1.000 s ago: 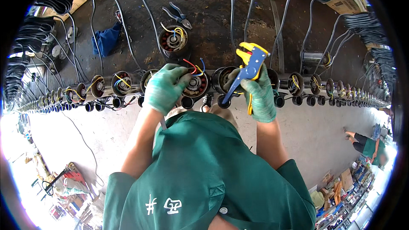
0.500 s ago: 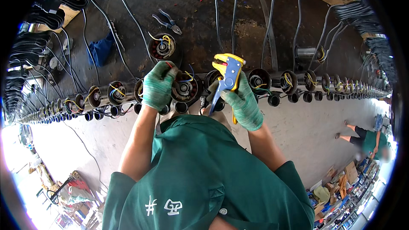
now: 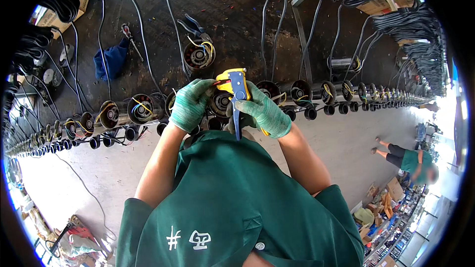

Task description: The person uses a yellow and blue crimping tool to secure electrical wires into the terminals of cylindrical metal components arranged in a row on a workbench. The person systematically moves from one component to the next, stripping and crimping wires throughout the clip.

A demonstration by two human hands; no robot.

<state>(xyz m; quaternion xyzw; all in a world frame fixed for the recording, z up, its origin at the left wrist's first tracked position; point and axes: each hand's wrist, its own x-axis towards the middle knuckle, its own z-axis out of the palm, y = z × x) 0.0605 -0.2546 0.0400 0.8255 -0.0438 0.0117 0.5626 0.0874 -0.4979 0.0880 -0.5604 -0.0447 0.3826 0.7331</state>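
Observation:
Both of my hands wear green knit gloves. My right hand (image 3: 264, 111) grips a yellow and blue wire stripper (image 3: 236, 91), its jaws pointing left and its blue handle hanging down. My left hand (image 3: 190, 104) pinches a red wire (image 3: 220, 82) and holds it at the stripper's jaws. Just behind the tool sits a round motor stator (image 3: 220, 103), one of a long row (image 3: 141, 110) lined up along the edge of the dark workbench (image 3: 232, 24). Coloured leads stick out of each stator.
A lone stator (image 3: 199, 55) with pliers (image 3: 194, 25) beside it lies further back on the bench. A blue cloth (image 3: 113, 59) lies at the left, and black cable bundles (image 3: 396, 0) hang at the back. Another person (image 3: 408, 158) in green stands on the floor at right.
My hands have drawn closer together over the stator. The stripper has swung from upright to pointing left at the wire in my left hand. My view has shifted slightly along the row.

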